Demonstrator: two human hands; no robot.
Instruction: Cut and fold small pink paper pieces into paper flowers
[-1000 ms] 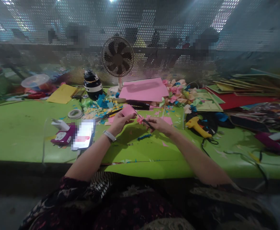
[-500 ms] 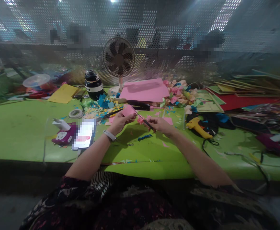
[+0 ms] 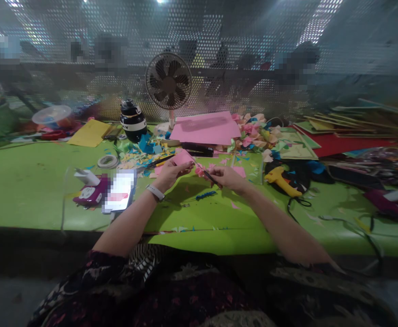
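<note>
My left hand (image 3: pixel 172 172) is closed in a pinch on a small piece of pink paper (image 3: pixel 182 157), held a little above the green table (image 3: pixel 178 218). In my right hand (image 3: pixel 228 178) is a dark-handled pair of scissors (image 3: pixel 209 175), its thin blades pointing up and left to the edge of the pink paper. A crumpled pink paper bit (image 3: pixel 199 170) shows between the hands; whether it is held or lying loose I cannot tell. Below them lies a twisted blue piece (image 3: pixel 206 195).
A lit phone (image 3: pixel 120 190) and a purple power socket (image 3: pixel 90 194) lie at left. Behind stand a fan (image 3: pixel 169 81), a black bottle (image 3: pixel 132 122) and a pink sheet (image 3: pixel 205 128). At right are paper flowers (image 3: pixel 253 129) and a yellow glue gun (image 3: pixel 282 180) with a cable.
</note>
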